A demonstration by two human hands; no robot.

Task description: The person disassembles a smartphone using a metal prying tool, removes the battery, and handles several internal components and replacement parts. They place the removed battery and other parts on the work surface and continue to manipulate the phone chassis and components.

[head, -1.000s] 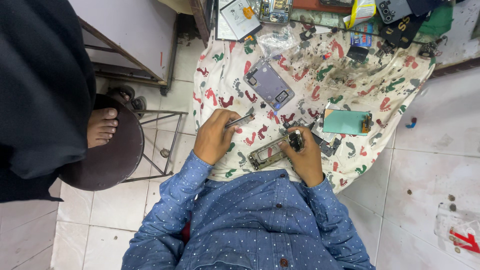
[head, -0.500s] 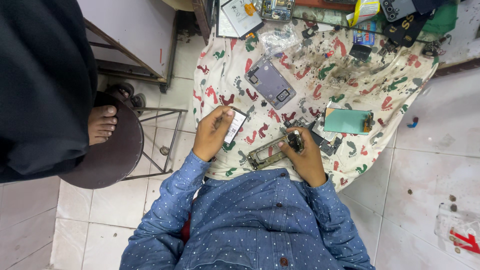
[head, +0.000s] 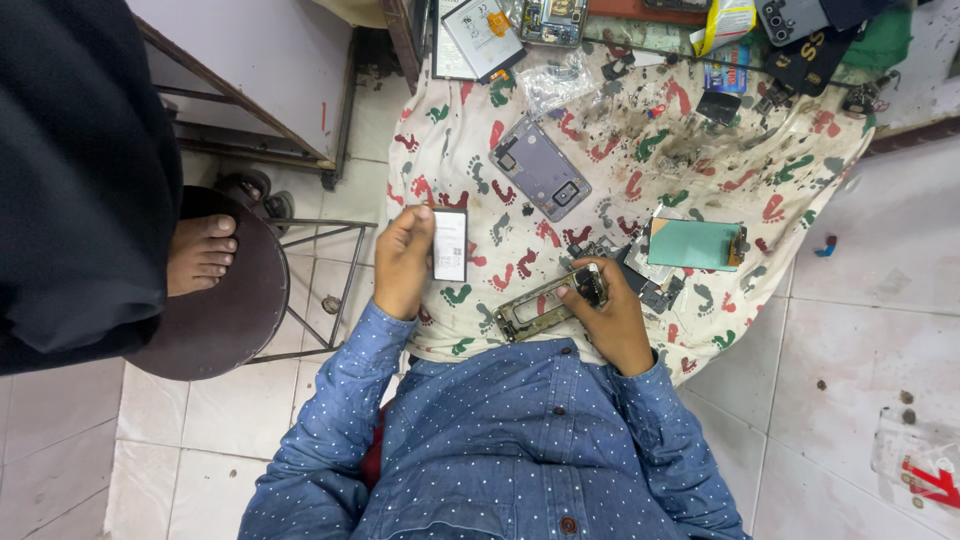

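A person in a blue dotted shirt (head: 520,450) works at a cloth (head: 640,150) printed with coloured footprints, seen from above. The left hand (head: 403,262), left of the frame's centre, has its fingers closed around a flat phone battery (head: 449,245), held upright over the cloth's left edge. The right hand (head: 612,318), just right of centre, pinches the end of an opened phone frame (head: 545,305) that lies tilted on the cloth's lower edge, thumb on top. Above it lies a grey back cover (head: 540,168), and to the right a teal panel (head: 694,244) among small dark parts. More phone parts crowd the top of the frame. At left, another person's bare foot (head: 200,252) rests on a round dark stool (head: 215,320), beside black clothing (head: 75,170). White floor tiles (head: 860,350) surround the scene.
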